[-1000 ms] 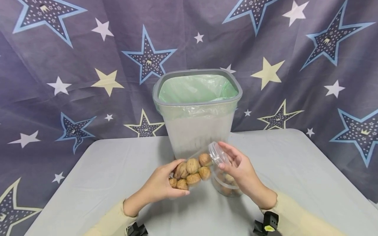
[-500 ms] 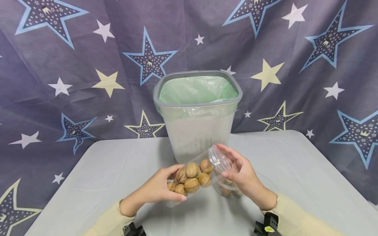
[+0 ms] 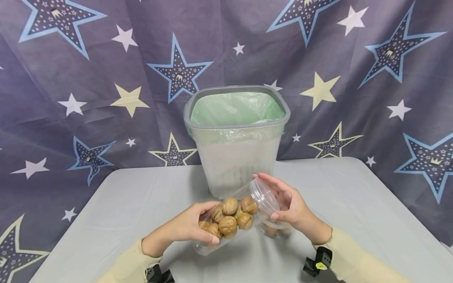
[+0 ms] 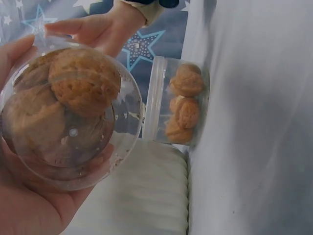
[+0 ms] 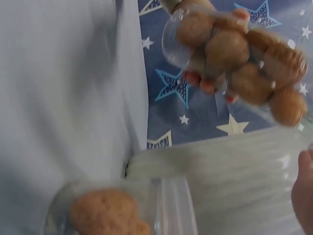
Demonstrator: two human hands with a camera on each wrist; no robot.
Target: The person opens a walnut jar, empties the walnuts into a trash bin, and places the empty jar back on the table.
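My left hand grips a clear plastic jar of walnuts, tilted with its round bottom towards the lower left. In the left wrist view that bottom faces the camera, walnuts behind it. At the upper right end, my right hand spans the clear, ridged jar lid, thumb at its lower edge and fingers at the top. Whether the lid is tight or loose cannot be told. Behind and below the right hand stands a second clear jar, with several walnuts inside; the hand partly hides it in the head view.
A pale trash bin with a grey rim and green liner bag stands just behind the jars. It rests on a grey cloth-covered table. A star-patterned curtain hangs behind.
The held jar has come slightly down and nearer to me, and its bottom end shows more. Both hands have moved with it, the right one staying at the lid.
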